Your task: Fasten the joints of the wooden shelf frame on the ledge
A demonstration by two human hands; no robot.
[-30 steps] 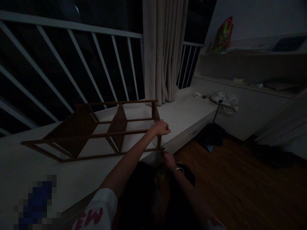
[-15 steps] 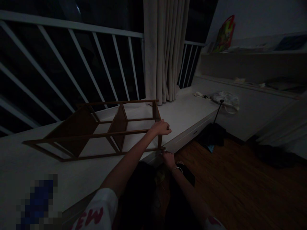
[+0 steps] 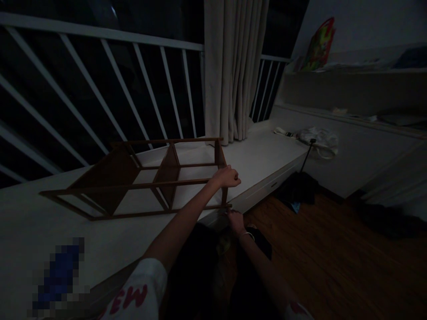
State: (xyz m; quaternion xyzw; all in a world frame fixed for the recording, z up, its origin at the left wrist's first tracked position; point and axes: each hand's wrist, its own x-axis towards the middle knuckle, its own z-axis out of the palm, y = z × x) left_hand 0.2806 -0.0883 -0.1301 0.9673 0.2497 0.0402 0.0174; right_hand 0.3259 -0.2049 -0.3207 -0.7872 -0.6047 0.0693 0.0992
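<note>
A brown wooden shelf rack (image 3: 168,178) with several flat panels between thin rails lies on its side on the white window-seat ledge (image 3: 260,160). My left hand (image 3: 227,176) is closed around its right end, where the near upper rail meets the end panel. Just below, my right hand (image 3: 235,221) is at the end of the lower rail, which juts past the ledge's front edge. Its fingers are curled together against that rail end. Whatever small thing they might pinch is too dark to make out.
Behind the rack run white railings (image 3: 143,89) and a beige curtain (image 3: 230,71). To the right lie a white bag (image 3: 318,138), a strap (image 3: 282,132) and a dark heap (image 3: 298,191) on the wooden floor (image 3: 316,262). A blurred blue thing (image 3: 58,278) lies at lower left.
The whole view has shifted slightly, with the rack and the room appearing a little further right. Both hands keep their places at the rack's right end.
</note>
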